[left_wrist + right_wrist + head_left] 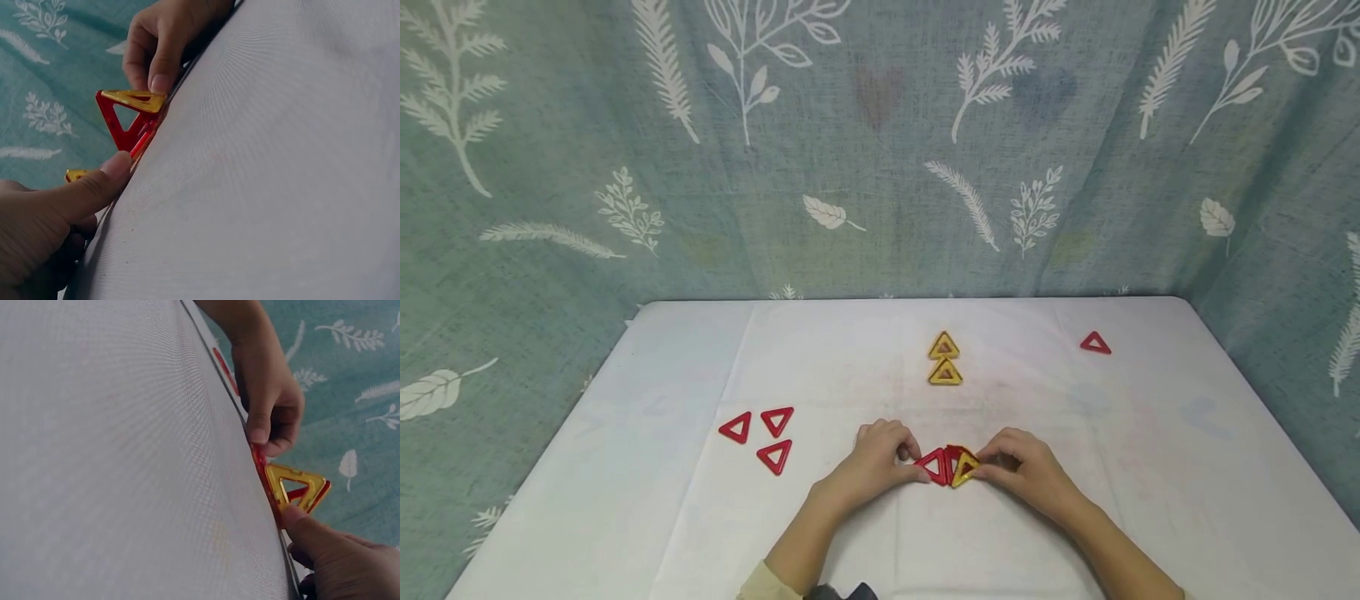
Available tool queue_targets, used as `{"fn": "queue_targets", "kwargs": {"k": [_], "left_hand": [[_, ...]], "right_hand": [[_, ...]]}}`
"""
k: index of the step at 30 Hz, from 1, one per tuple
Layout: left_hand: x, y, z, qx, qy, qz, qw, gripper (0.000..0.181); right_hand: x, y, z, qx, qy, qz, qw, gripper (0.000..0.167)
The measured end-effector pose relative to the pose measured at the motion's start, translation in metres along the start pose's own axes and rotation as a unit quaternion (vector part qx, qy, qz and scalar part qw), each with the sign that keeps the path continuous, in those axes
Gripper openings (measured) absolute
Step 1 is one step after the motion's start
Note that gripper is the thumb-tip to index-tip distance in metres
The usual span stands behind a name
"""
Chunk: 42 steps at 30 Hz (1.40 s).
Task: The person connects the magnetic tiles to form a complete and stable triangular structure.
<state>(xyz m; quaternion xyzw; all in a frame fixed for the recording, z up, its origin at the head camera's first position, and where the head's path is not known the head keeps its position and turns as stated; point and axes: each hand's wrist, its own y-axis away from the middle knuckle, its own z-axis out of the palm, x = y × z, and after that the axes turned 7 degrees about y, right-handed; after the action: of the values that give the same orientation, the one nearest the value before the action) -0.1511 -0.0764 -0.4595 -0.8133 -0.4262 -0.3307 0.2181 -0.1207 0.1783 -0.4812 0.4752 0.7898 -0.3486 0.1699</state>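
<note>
Near the table's front middle, my left hand [880,454] pinches the outer corner of a red triangular magnetic tile [943,468] lying low on the tabletop. Opposite it, my right hand [1026,471] holds a yellow triangular tile [297,473] between thumb and fingers. The yellow tile leans up against another red tile [111,119], so they form a small tilted shape beside the flat red tile. In the left wrist view the left thumb presses on the red tile's tip. Fingers hide part of the joined edges.
Two yellow triangular tiles [945,380] lie tip to base farther back on the white table [820,367]. A group of red triangles [785,457] is at the left, and a single red triangle [1104,350] lies at the back right. A leaf-patterned curtain [880,167] hangs behind.
</note>
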Motion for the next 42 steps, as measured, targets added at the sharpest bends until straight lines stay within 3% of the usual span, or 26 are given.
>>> {"fn": "queue_targets", "kwargs": {"k": [5,10,15,19,23,26,28,32,36,42], "left_hand": [[-0.001,-0.001,0.001,0.010,-0.008,0.000,0.9999,0.025],[0.003,0.001,0.003,0.018,0.050,-0.004,0.9986,0.022],[0.012,0.001,0.008,0.054,0.100,0.025,0.9932,0.019],[0.014,0.002,0.014,0.085,0.113,0.047,0.9888,0.019],[0.016,0.003,0.020,0.092,0.117,0.068,0.9866,0.020],[0.017,0.005,0.024,0.098,0.076,0.101,0.9871,0.024],[0.015,0.006,0.025,0.112,0.019,0.127,0.9854,0.027],[0.013,0.008,0.027,0.145,-0.101,0.161,0.9709,0.028],[0.014,0.008,0.027,0.147,-0.161,0.163,0.9622,0.028],[0.013,0.007,0.028,0.144,-0.166,0.132,0.9665,0.044]], "right_hand": [[0.003,0.002,0.002,0.011,-0.005,-0.022,0.9997,0.020],[0.006,0.004,0.003,0.022,-0.005,-0.050,0.9985,0.021],[0.003,0.006,0.004,0.022,0.006,-0.047,0.9986,0.019],[0.002,0.006,0.005,0.028,0.016,-0.051,0.9982,0.019],[0.002,0.006,0.008,0.045,0.029,-0.067,0.9963,0.019],[0.001,0.007,0.009,0.055,0.053,-0.082,0.9937,0.021],[0.000,0.006,0.010,0.063,0.072,-0.096,0.9908,0.023],[-0.003,0.004,0.010,0.081,0.108,-0.136,0.9815,0.023],[-0.006,0.002,0.010,0.099,0.130,-0.152,0.9747,0.021],[-0.008,-0.001,0.015,0.114,0.154,-0.163,0.9679,0.022]]}}
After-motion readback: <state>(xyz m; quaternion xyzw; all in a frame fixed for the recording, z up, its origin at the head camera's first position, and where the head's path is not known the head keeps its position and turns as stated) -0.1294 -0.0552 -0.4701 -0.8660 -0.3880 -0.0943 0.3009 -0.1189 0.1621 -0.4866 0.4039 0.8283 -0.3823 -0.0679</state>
